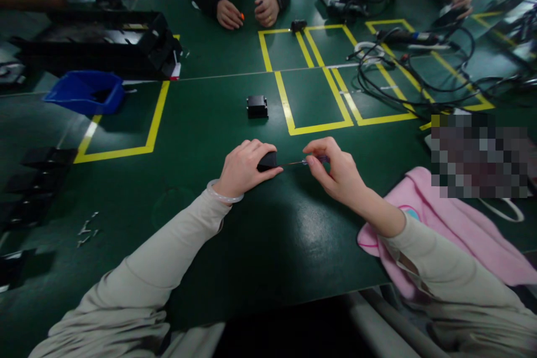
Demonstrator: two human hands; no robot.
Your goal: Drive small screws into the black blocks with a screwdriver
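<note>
- small black part [267,160] lies on the green worktop [268,246], near its middle, just in front of the person.
- left hand [243,168] is clenched over the part, pinning it to the worktop; a pale bangle [222,197] sits on the wrist.
- right hand [338,173] pinches a thin driver [298,163] by its handle; the shaft lies level and the tip meets the part's right end.
- black box [257,106] sits further back, apart from both hands, beside yellow tape outlines [289,114].
- pink cloth [453,229] lies under the right forearm.
- blue bin [84,91] far left; tangled cables [403,84] far right.
- another person's hands [229,14] rest at the far edge.
</note>
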